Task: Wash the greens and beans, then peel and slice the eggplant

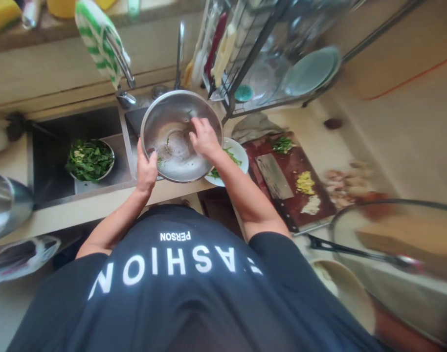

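A large stainless steel bowl is tilted over the sink edge, its inside facing me. My left hand is closed on its lower left rim, thumb inside. Within the bowl is my right hand, its fingers bent together close to the inner wall; whatever they pinch, if anything, is too small to make out. A few green leaf scraps and a wet shine show on the metal. Partly hidden behind the bowl and my right forearm is a white plate with green vegetables.
Leafy greens fill a bowl in the left sink basin. On the right, a cutting board carries a cleaver and chopped piles. A dish rack stands behind it; a lidded pan is nearer me.
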Demonstrator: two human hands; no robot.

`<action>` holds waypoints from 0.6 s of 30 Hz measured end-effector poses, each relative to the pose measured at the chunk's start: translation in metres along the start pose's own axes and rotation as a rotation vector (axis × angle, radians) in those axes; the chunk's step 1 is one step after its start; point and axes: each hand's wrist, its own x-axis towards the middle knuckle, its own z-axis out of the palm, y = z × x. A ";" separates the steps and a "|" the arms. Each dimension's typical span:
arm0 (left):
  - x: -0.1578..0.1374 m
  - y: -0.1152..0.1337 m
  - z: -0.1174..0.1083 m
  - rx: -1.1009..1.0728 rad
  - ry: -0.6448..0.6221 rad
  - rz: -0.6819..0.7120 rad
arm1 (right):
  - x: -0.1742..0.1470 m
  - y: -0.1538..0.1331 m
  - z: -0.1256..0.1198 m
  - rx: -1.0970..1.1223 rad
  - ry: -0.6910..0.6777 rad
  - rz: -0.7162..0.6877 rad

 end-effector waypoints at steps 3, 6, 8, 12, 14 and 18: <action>-0.007 0.005 0.007 -0.028 0.006 0.022 | 0.009 -0.030 0.025 -0.010 -0.045 0.029; -0.004 0.002 0.008 -0.074 0.041 0.017 | -0.014 -0.060 0.035 0.015 -0.272 -0.176; 0.001 -0.003 0.003 -0.083 0.081 -0.008 | -0.028 -0.065 0.033 0.064 -0.451 -0.333; 0.001 -0.007 -0.007 -0.074 0.129 -0.008 | -0.003 -0.034 0.017 0.060 -0.237 -0.214; -0.004 -0.002 -0.006 -0.069 0.110 0.011 | 0.023 -0.019 0.016 0.024 0.022 -0.044; -0.012 0.005 0.003 -0.086 0.004 0.023 | 0.036 -0.035 0.036 0.030 0.090 -0.132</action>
